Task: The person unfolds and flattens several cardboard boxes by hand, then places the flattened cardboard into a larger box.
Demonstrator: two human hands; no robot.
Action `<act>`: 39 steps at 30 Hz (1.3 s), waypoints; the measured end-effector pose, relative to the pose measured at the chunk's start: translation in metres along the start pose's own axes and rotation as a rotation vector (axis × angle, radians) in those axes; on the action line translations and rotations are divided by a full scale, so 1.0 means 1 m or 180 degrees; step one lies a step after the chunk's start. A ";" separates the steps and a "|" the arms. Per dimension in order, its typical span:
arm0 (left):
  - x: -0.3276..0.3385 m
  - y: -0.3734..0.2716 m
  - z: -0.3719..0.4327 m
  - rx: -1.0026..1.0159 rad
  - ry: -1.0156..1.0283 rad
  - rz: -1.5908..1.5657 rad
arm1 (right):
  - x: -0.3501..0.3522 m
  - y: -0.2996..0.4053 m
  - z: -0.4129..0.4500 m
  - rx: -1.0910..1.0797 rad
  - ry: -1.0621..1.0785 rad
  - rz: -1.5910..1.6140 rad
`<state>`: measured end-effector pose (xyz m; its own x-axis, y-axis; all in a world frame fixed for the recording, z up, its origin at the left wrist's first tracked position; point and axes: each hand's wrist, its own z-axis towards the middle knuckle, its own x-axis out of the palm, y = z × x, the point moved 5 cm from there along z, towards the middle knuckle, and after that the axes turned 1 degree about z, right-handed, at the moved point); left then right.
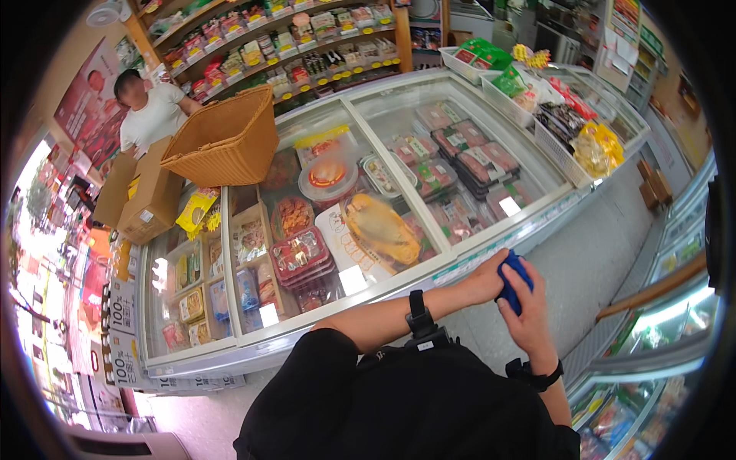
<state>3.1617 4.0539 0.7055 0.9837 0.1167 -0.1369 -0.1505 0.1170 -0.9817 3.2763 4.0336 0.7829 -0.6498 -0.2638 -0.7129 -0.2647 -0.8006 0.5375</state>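
A bunched blue cloth [513, 283] is between my two hands, just off the front edge of the chest freezer [368, 287]. My left hand [487, 280] grips it from the left, its fingers largely hidden behind the cloth. From the right, my right hand [528, 313] presses on it with thumb and fingers bent around it. Under the freezer's sliding glass lids lie packs of meat [486, 161], a stack of red trays [300, 256] and a round lidded tub [328, 175].
On the freezer's glass stand an orange-brown wicker basket [224, 144], an open cardboard box [152, 198] and white baskets [555, 144] of packaged food. A person in a white shirt [154, 112] is behind the box. Another glass-topped freezer [627, 379] is at my right.
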 end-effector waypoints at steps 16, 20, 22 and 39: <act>0.024 0.013 0.080 -0.0668 -0.0146 -0.0001 | -0.025 -0.105 0.052 -0.0151 0.0017 0.0310; 0.014 0.003 0.079 -0.0571 -0.0095 0.0011 | -0.024 -0.108 0.061 -0.0002 0.0218 0.0461; 0.004 0.002 0.079 -0.0577 -0.0033 0.0110 | -0.021 -0.107 0.067 0.0040 0.0273 0.0589; 0.010 0.031 0.103 -0.1081 0.0103 -0.0668 | -0.015 -0.128 0.069 0.0040 0.0058 0.0030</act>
<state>3.1571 4.1606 0.6872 0.9930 0.0931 0.0724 0.0897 -0.1985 -0.9760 3.2704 4.1774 0.7560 -0.6392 -0.2813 -0.7158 -0.2675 -0.7913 0.5498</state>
